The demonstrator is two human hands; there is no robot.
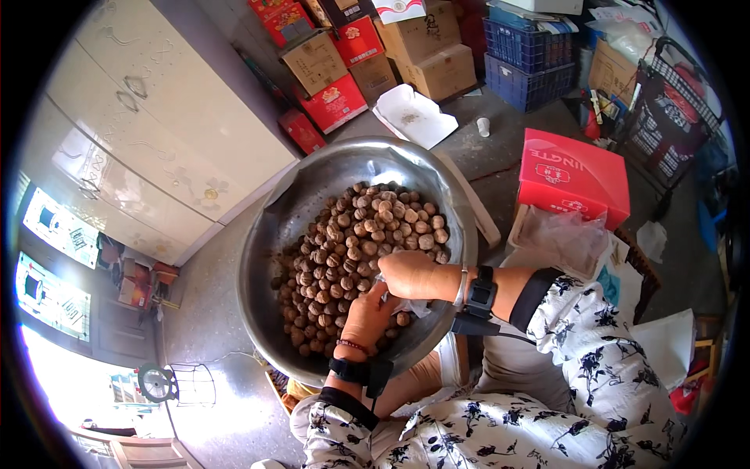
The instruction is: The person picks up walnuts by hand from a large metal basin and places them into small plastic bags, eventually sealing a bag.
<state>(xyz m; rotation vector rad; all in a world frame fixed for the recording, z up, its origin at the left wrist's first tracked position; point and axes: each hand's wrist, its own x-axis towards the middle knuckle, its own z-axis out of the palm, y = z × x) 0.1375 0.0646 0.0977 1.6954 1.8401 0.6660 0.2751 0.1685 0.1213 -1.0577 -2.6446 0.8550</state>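
A wide metal basin [263, 328] full of brown walnuts [351, 240] rests before me at my lap. Over its near right part my two hands meet, with a clear plastic bag [413, 306] between and below them. My left hand [366, 316] has thumb and fingers pinched together on the bag's upper part. My right hand [407, 274] is curled into a fist against it, closed on the bag's top. The bag's contents are hidden by my hands.
A red cardboard box [574, 176] and a tray with plastic bags [562, 234] stand at the right. Beyond the basin are a white foam tray [413, 117], a paper cup [483, 126], stacked cartons [445, 70] and blue crates [527, 82]. A cream cabinet [158, 135] flanks the left.
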